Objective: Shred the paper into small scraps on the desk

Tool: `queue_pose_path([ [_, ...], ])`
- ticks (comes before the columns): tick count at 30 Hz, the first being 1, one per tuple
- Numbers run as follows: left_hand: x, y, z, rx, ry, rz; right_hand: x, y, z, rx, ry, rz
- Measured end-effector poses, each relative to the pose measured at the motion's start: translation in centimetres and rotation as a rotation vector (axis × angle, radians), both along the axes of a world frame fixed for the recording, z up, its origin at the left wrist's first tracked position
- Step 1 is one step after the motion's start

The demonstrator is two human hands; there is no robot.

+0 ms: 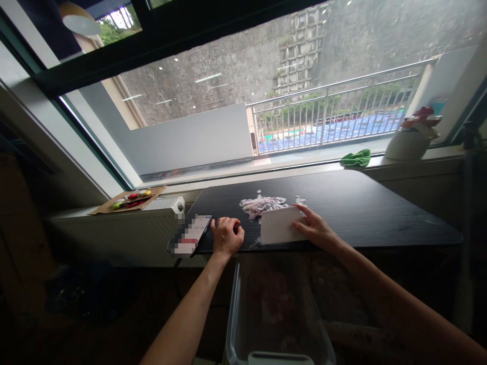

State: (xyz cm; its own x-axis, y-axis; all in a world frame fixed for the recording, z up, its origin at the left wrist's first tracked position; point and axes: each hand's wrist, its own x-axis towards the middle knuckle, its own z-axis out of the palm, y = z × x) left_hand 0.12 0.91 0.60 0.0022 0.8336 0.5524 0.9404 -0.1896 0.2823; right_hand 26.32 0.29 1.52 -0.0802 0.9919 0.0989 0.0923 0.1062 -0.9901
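Note:
My right hand (pixel 314 226) grips a flat white rectangular card (pixel 279 225) by its right end, thumb on the near face and fingers behind the top edge. The card is tilted up at the near edge of the dark table (pixel 365 213), with a small dark dot near its upper left corner. Just behind it lies a loose heap of whitish-pink paper-like scraps (pixel 262 204). My left hand (pixel 227 234) rests on the table with curled fingers, and nothing shows in it. Left of that hand, a phone (pixel 196 235) lies at the table's left edge, its screen partly blurred out.
Below the table's near edge stands a clear plastic bin (pixel 233 314) with pale scraps inside. A radiator (pixel 114 233) at left bears cardboard (pixel 110 205) with small colourful items. A green cloth (pixel 356 158) and a white container (pixel 409 144) sit on the windowsill.

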Motion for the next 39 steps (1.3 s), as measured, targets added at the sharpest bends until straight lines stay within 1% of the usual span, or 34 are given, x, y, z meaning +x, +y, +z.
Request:
queue_pose_path([
  [7,0.0,-0.1,0.1,-0.002,0.005,0.002,0.3,-0.6,0.5,0.018,0.005,0.063],
  [15,0.1,-0.1,0.1,0.001,0.006,0.002,0.4,-0.5,0.4,0.03,0.062,0.033],
  [18,0.0,-0.1,0.1,-0.006,0.01,0.005,0.1,-0.4,0.5,0.033,0.059,-0.047],
  [20,0.0,-0.1,0.1,-0.009,0.013,0.006,-0.1,-0.3,0.4,0.044,0.009,-0.137],
  [22,0.0,-0.1,0.1,-0.008,0.014,0.008,-0.2,-0.1,0.3,0.059,-0.052,-0.178],
  [24,0.0,-0.1,0.1,-0.007,0.013,0.008,-0.2,-0.1,0.2,0.071,-0.08,-0.158],
  [29,0.0,-0.1,0.1,-0.009,0.01,0.006,0.0,0.0,0.0,0.076,-0.067,-0.07],
  [34,0.1,-0.1,0.1,-0.008,0.006,0.007,-0.1,0.7,0.0,0.033,-0.058,-0.077],
  [39,0.1,-0.1,0.1,0.009,0.003,0.009,0.0,0.7,0.0,0.062,-0.092,-0.017],
])
